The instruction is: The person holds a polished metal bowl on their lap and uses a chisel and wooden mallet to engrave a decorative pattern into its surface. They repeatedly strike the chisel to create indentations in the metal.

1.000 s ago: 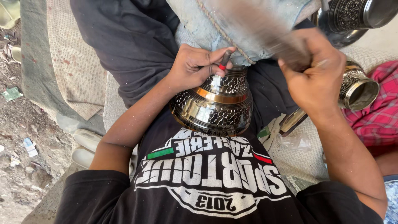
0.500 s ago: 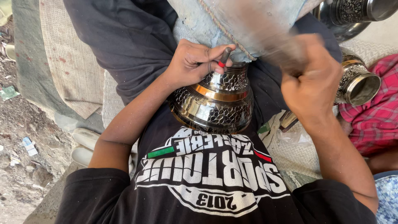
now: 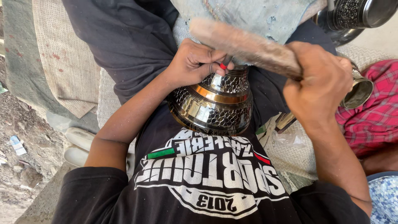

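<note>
Right hand grips mallet — head up-left.

Wooden mallet barring the space over engraved vase, metal cup close right, open mat left

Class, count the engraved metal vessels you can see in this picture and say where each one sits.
3. One engraved vessel rests in the person's lap under the left hand; a second vessel lies behind the right hand; a dark vessel sits top right. Others may be hidden.

Black short-sleeved T-shirt with white print, dark trousers.
</note>
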